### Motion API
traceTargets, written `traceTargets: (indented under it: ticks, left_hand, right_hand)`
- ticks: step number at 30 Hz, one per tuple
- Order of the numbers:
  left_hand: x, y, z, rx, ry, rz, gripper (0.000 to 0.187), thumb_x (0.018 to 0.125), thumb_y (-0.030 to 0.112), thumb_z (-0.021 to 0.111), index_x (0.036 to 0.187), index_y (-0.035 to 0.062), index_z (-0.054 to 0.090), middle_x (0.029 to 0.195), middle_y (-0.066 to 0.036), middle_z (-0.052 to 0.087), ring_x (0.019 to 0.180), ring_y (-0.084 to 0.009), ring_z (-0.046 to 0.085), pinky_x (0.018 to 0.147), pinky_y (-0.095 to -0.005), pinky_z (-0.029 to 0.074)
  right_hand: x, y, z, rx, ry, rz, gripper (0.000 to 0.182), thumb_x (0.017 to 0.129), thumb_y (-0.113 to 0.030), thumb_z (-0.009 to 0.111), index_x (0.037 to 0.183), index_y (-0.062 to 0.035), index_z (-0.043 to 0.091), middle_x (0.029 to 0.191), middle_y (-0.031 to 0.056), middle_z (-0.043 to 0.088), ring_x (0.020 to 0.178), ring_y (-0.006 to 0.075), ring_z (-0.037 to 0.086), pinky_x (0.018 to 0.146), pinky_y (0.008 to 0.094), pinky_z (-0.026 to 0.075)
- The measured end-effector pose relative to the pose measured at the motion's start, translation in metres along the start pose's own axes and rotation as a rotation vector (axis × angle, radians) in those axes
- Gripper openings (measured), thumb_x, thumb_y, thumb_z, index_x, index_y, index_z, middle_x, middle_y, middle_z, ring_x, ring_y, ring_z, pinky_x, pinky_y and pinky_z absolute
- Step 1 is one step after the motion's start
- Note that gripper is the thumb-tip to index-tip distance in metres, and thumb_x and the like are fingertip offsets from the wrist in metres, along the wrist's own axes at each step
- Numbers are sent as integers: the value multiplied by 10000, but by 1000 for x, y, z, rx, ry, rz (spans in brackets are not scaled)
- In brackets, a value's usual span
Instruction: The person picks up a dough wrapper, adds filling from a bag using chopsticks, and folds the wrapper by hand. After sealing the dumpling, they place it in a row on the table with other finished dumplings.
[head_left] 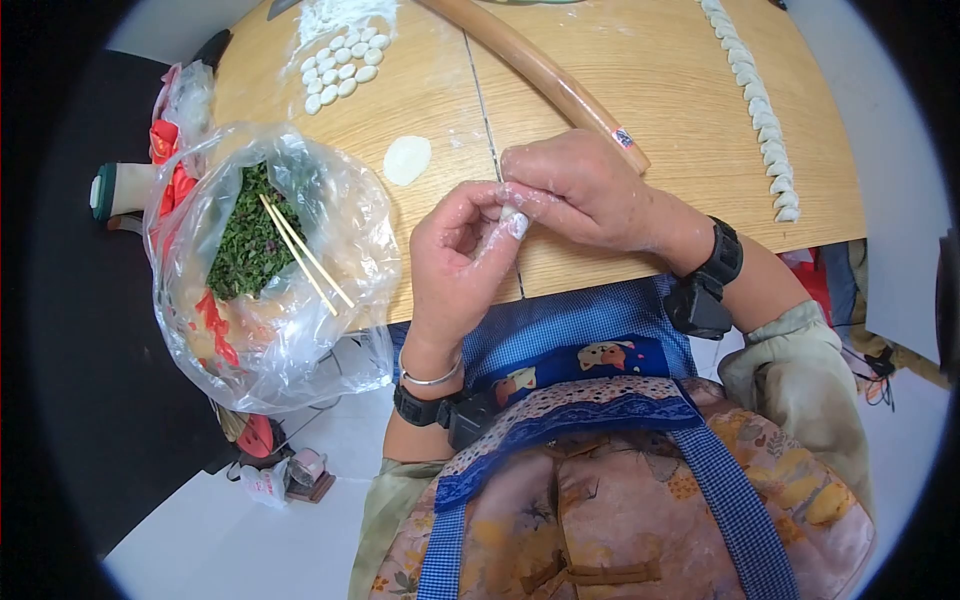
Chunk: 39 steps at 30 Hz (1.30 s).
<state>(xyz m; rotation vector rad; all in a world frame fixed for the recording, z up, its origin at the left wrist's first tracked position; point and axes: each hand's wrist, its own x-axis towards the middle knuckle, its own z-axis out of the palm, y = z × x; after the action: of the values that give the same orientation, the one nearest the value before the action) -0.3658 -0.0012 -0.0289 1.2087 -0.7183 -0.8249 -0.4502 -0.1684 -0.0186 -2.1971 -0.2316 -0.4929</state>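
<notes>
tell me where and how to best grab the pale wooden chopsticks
Probably best by the near ends, from above and the picture's lower right: the pale wooden chopsticks are slim and slant that way, far tips on the dark green chopped leaves, near ends clear of them.

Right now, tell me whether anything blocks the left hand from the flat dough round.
Nothing visible does: only tabletop lies between the left hand and the flat dough round; the rolling pin lies clear.

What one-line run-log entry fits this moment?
left grip, right grip: together on dough, mostly hidden | dough wrapper: flat on table | chopsticks: in plastic bag with chopped greens | rolling pin: on table
</notes>
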Motion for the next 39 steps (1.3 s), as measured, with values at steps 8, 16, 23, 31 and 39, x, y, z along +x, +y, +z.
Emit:
traceTargets:
  ticks: [8, 16, 23, 31, 39]
  left_hand:
    - [-2, 1, 0, 4, 2, -34, 197, 876, -22, 602, 1072, -36, 586, 932, -13, 599, 851, -67, 547, 779, -205, 446]
    - [0, 3, 2, 11, 11, -17, 191, 883, -11, 607, 1072, -37, 594, 924, -11, 610, 849, -62, 556, 772, -201, 449]
    - [1, 0, 1, -19, 24, 1, 175, 891, -5, 601, 1062, -34, 582, 939, -25, 621, 848, -66, 569, 762, -204, 463]
    - [3, 2, 1, -83, 35, -19, 226, 893, -22, 582, 1111, -20, 523, 941, -47, 623, 859, -77, 579, 789, -210, 469]
    - [2, 0, -1, -158, 21, 9, 266, 905, -18, 558, 1156, -5, 474, 933, -57, 629, 852, -78, 585, 767, -203, 467]
  right_hand:
    - [0, 0, -5, 293, 52, 148, 312, 975, -295, 470, 833, -26, 541, 665, 144, 536, 617, 287, 549, 582, 374, 424]
    - [1, -4, -3, 102, -25, 95, 255, 952, -256, 497, 839, -29, 527, 706, 151, 555, 662, 334, 558, 596, 391, 426]
    - [1, -2, -4, 190, -25, 165, 270, 960, -264, 497, 832, -27, 523, 681, 133, 538, 621, 290, 537, 586, 367, 422]
    - [2, -3, -1, 121, -9, 106, 270, 962, -258, 490, 829, -25, 522, 664, 150, 535, 626, 310, 540, 582, 371, 423]
    - [2, -3, 0, 178, 6, 147, 278, 975, -254, 475, 846, -12, 519, 699, 134, 508, 643, 283, 513, 600, 362, 413]
